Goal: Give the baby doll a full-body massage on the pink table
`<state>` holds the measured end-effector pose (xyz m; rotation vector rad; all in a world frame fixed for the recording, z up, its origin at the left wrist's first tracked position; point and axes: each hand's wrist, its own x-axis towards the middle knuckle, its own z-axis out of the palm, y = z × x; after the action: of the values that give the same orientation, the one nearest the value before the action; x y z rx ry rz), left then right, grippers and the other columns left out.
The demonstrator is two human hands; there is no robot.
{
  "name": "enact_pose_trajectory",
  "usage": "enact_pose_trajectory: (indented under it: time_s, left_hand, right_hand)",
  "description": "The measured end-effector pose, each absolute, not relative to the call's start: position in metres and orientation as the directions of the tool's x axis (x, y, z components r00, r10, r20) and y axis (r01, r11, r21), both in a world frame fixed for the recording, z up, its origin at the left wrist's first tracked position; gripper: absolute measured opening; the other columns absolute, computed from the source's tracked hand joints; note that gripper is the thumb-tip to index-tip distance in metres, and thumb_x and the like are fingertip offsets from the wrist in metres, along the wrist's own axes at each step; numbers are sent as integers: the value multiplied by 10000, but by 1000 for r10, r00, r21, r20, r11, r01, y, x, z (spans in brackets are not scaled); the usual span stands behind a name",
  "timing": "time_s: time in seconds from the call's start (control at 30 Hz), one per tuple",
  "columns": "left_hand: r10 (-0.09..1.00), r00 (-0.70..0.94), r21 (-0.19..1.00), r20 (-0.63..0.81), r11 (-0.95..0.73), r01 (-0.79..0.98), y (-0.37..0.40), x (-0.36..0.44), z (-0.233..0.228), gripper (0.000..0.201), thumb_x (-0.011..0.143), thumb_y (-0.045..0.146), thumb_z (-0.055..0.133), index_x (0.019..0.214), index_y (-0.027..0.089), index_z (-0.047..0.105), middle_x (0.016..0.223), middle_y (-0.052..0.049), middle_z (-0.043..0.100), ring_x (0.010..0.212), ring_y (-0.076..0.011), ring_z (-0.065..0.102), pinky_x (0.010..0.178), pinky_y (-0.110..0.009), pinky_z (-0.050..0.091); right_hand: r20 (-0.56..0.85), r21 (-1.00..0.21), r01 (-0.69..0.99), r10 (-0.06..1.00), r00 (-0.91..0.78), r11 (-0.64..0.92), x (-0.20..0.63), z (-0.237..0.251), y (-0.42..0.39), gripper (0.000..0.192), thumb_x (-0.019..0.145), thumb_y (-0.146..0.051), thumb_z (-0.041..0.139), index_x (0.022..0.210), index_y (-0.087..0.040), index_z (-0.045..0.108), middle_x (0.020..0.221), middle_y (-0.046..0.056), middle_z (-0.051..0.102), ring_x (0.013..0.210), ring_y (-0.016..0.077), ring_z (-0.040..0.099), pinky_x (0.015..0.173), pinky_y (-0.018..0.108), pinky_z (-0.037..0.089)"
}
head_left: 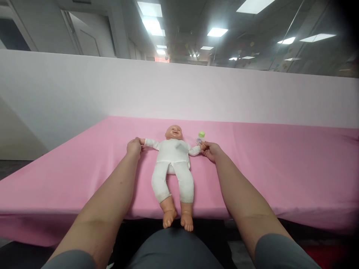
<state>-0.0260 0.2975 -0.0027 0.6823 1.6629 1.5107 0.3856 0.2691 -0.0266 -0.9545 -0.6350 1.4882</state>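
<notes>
A baby doll [174, 151] with a white cloth body lies on its back, its head toward the wall and its bare feet over the table's near edge. Both its arms are stretched out sideways. My left hand [134, 147] is closed on the doll's hand at the left. At the right, my right hand [211, 150] pinches the doll's other hand between thumb and fingers. Just behind that hand stands a small clear bottle [200, 139] with a green cap, its lower part partly covered.
Pink cloth [269, 168] covers the wide table. A low white wall [179, 89] runs along its far side, with glass and ceiling lights beyond. My body is close to the near edge.
</notes>
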Motion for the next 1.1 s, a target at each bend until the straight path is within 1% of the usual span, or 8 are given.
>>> enact_pose_trajectory:
  time_s: [0.1, 0.3, 0.5, 0.6, 0.7, 0.87, 0.97, 1.1]
  left_hand:
    - [815, -553, 985, -173, 143, -97, 298, -27, -5, 224, 882, 392, 585, 868, 176, 645, 622, -66, 638, 493, -198, 574, 525, -334, 505]
    - [836, -538, 994, -108, 73, -86, 300, -28, -9, 184, 841, 341, 599, 869, 170, 663, 663, -64, 650, 547, -202, 608, 552, -331, 521]
    - [853, -518, 998, -64, 49, -42, 290, -26, -6, 244, 880, 412, 603, 897, 176, 663, 649, -49, 636, 553, -203, 594, 564, -332, 519]
    - [847, -529, 998, -53, 53, -14, 284, -26, -3, 309, 913, 479, 583, 882, 181, 660, 637, -50, 631, 533, -203, 582, 566, -342, 520]
    - [831, -547, 994, -103, 99, -36, 283, -26, -1, 346, 937, 514, 561, 854, 190, 647, 633, -67, 645, 525, -209, 594, 580, -354, 532]
    - [825, -551, 992, -126, 98, -79, 285, -26, 0, 338, 962, 488, 538, 824, 196, 639, 612, -69, 639, 518, -210, 598, 582, -355, 541]
    - [833, -543, 994, -104, 69, -83, 287, -27, -3, 339, 963, 479, 538, 814, 192, 638, 623, -67, 645, 536, -207, 611, 591, -349, 548]
    - [836, -540, 995, -96, 59, -86, 290, -31, -8, 326, 949, 478, 551, 837, 185, 640, 648, -61, 656, 536, -196, 611, 605, -345, 552]
  right_hand:
    - [-175, -861, -486, 985, 4, -151, 386, -27, 267, 105, 863, -106, 667, 906, -192, 623, 623, -44, 477, 536, 115, 457, 601, 266, 597]
    - [-166, -896, -421, 986, 18, -143, 387, -30, 270, 76, 914, -169, 685, 988, -154, 674, 747, 30, 639, 668, 140, 618, 619, 234, 615]
    - [-176, -928, -340, 983, 49, -150, 385, -34, 275, 137, 960, -266, 672, 999, -141, 714, 945, 95, 731, 755, 150, 677, 580, 214, 613]
    - [-164, -936, -326, 984, 70, -133, 383, -34, 274, 147, 970, -276, 664, 1006, -145, 722, 906, 84, 726, 755, 153, 678, 597, 225, 623]
    - [-151, -940, -322, 985, 87, -115, 381, -35, 274, 139, 969, -267, 666, 986, -140, 717, 821, 73, 700, 706, 156, 666, 571, 231, 612]
    - [-214, -892, -429, 969, 123, -142, 379, -37, 280, 16, 924, -182, 678, 921, -180, 662, 637, -6, 563, 551, 138, 551, 498, 236, 562]
    - [-218, -880, -452, 969, 114, -145, 379, -36, 281, 66, 903, -127, 660, 923, -187, 641, 615, -28, 511, 530, 127, 506, 489, 227, 547]
    - [-210, -872, -463, 976, 65, -157, 380, -33, 277, 101, 885, -97, 639, 950, -173, 659, 630, -18, 518, 562, 130, 520, 527, 231, 576]
